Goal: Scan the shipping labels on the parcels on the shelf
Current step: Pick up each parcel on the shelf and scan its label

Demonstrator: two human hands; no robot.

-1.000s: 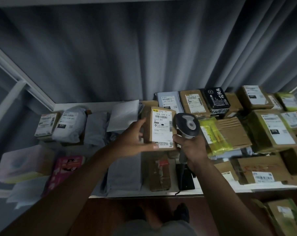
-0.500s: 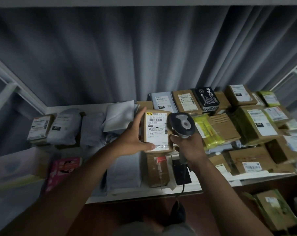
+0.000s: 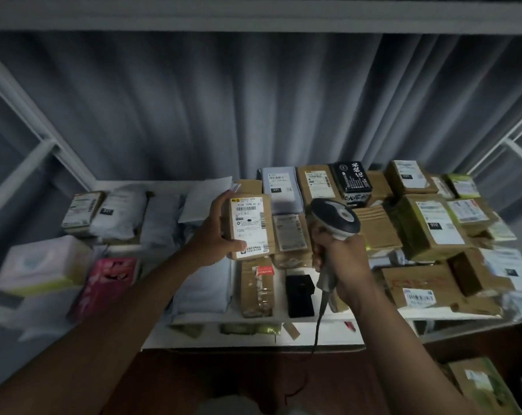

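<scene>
Brown cardboard fills most of what I see: a small box (image 3: 251, 226) is up in my left hand (image 3: 214, 238), held off the shelf (image 3: 253, 336) with its white label (image 3: 249, 227) facing me. My thumb lies across the lower edge of that label and the other fingers curl round the box's left side and back, so the grip is firm and narrow. The barcode near the top of the label is uncovered.

My right hand (image 3: 340, 259) is wrapped round the handle of the scanner (image 3: 334, 217), fingers closed tight on it. Its grey head sits just right of the box, near it but apart. I cannot tell which way its window faces. Its cord (image 3: 318, 322) drops down past the shelf's front edge.

Behind the box, more parcels lie flat on the shelf: a grey mailer (image 3: 279, 188) with a label, a tan box (image 3: 318, 182) beside it, and a black box (image 3: 352, 181) with white lettering. To the right, a big box (image 3: 430, 226) with a white label leans tilted among others, and a flat carton (image 3: 418, 286) with a small barcode sticker lies near the front. Directly below the held box a taped parcel (image 3: 256, 287) rests beside a black pouch (image 3: 300, 292). On the left, a white bag (image 3: 119, 211) sits next to a small labelled box (image 3: 80, 209), with a pink pack (image 3: 104, 286) and a pale pack (image 3: 44, 265) nearer the front. Grey curtain (image 3: 223, 109) hangs behind it all.
</scene>
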